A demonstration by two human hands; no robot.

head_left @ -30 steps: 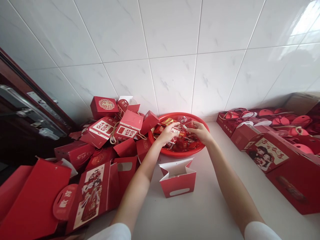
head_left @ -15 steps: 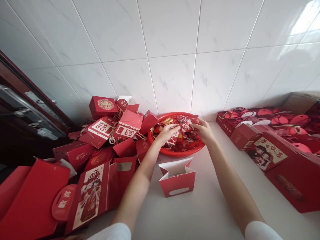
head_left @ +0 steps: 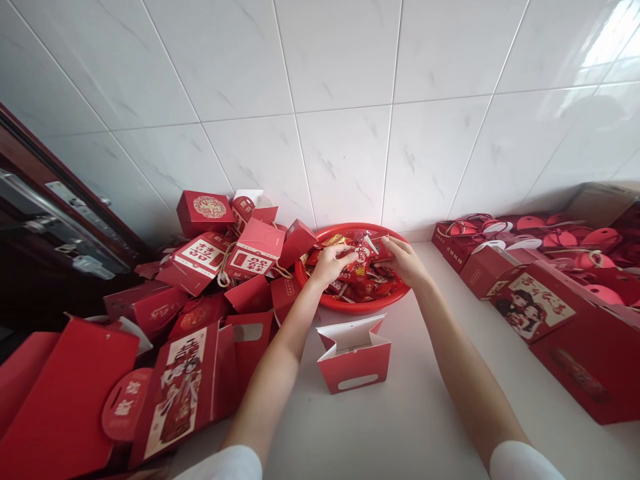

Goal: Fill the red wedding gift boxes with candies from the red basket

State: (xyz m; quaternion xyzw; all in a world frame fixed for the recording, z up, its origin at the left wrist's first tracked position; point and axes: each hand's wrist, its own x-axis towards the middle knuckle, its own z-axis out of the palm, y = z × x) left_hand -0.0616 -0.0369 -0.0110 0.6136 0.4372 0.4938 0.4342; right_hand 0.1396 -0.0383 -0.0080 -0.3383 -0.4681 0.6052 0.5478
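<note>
A round red plastic basket (head_left: 350, 307) by the tiled wall holds many wrapped candies (head_left: 367, 283), mostly red with some gold. Over its left part is my left hand (head_left: 336, 263), its fingers pinched at a small red and white packet (head_left: 365, 249). My right hand (head_left: 404, 261) reaches over the basket's right side with bent fingers at red wrappers; what they grip, if anything, is too small to tell. In front of the basket a small red carton (head_left: 355, 365) stands upright on the table, its top open and its inside white.
Red gift boxes (head_left: 203, 260) with rope handles lie piled on the left. On the right stand rows of red boxes (head_left: 575, 333), with a brown carton (head_left: 595, 203) behind. A dark door with a metal handle (head_left: 45, 213) is at far left.
The heart-patterned packet under my left hand is no longer visible there. My right hand has shifted slightly, and the candies between my hands lie differently. The small carton stays put.
</note>
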